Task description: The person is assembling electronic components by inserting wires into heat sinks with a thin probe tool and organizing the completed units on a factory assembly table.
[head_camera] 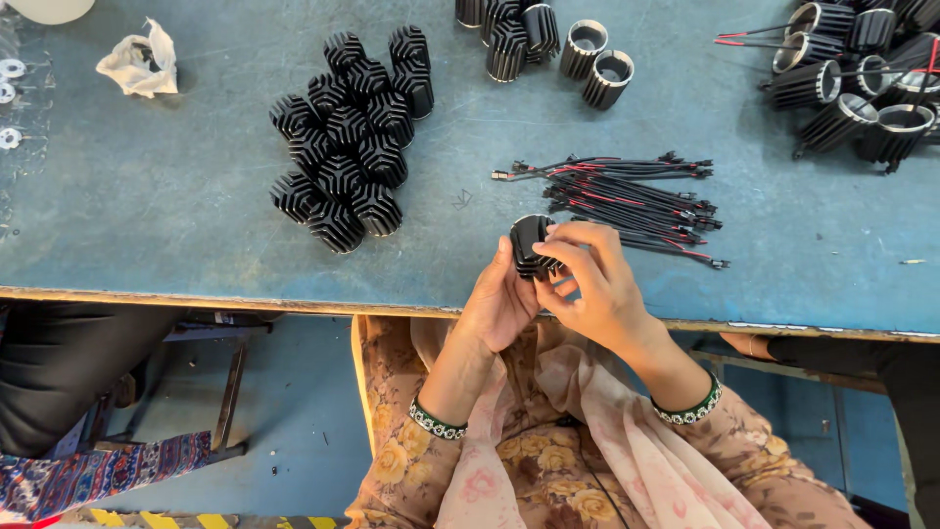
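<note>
A black finned cylindrical heat sink [527,245] is held over the near edge of the blue table [196,196]. My left hand [499,304] cups it from below and the left. My right hand [587,279] grips it from the right, fingers curled over its top. Just beyond the hands lies a bundle of red and black wires [627,201] with small connectors. A tight cluster of several black finned heat sinks [348,137] stands upright to the left.
More finned housings [548,44] stand at the far middle, and wired ones [852,83] are piled at the far right. A crumpled white cloth [137,64] lies far left. Another person's dark sleeve [862,358] is at the right, below the table edge.
</note>
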